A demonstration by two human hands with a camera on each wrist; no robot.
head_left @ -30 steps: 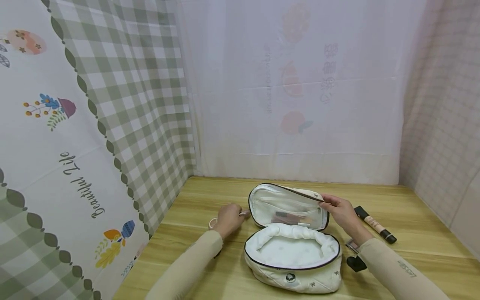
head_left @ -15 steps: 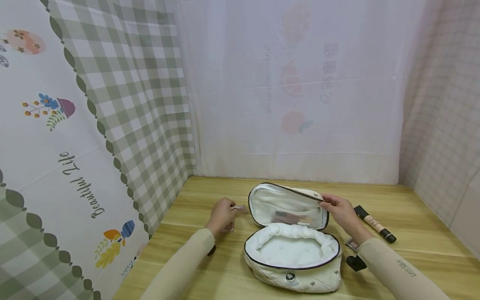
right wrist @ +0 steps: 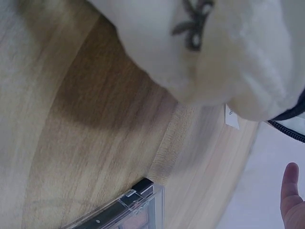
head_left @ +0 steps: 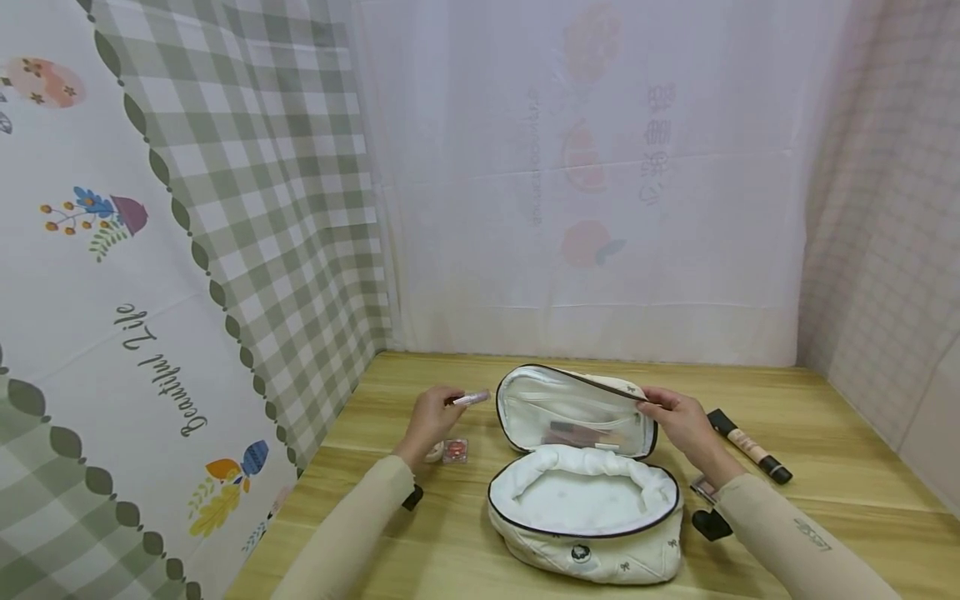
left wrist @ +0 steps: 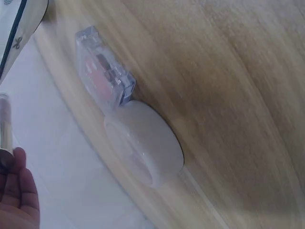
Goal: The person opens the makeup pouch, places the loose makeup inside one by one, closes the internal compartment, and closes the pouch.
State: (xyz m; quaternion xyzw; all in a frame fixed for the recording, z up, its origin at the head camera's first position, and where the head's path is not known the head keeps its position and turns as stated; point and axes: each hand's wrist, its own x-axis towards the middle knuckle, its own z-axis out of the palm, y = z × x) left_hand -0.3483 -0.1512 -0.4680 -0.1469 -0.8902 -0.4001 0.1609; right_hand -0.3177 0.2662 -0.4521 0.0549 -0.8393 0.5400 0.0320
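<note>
My left hand pinches a slim pinkish tube with a dark end, which looks like a lip gloss, held over the table left of the makeup bag's lid. In the left wrist view the lip gloss shows at the left edge, its dark end at the fingertips. The quilted cream makeup bag stands unzipped, with its white padded inside showing. With thumb and fingers, my right hand holds the right edge of the raised lid. Several small cosmetics show through the lid's clear pocket.
Left of the bag, a clear square compact touches a white ring-shaped thing. Right of the bag lie a beige tube with black ends and a clear-lidded palette, partly behind the right forearm. Cloths hang round the table.
My left hand has lifted the lip gloss from near the table and moved up and left, uncovering the square compact and the white ring-shaped thing. My right hand keeps its place on the lid.
</note>
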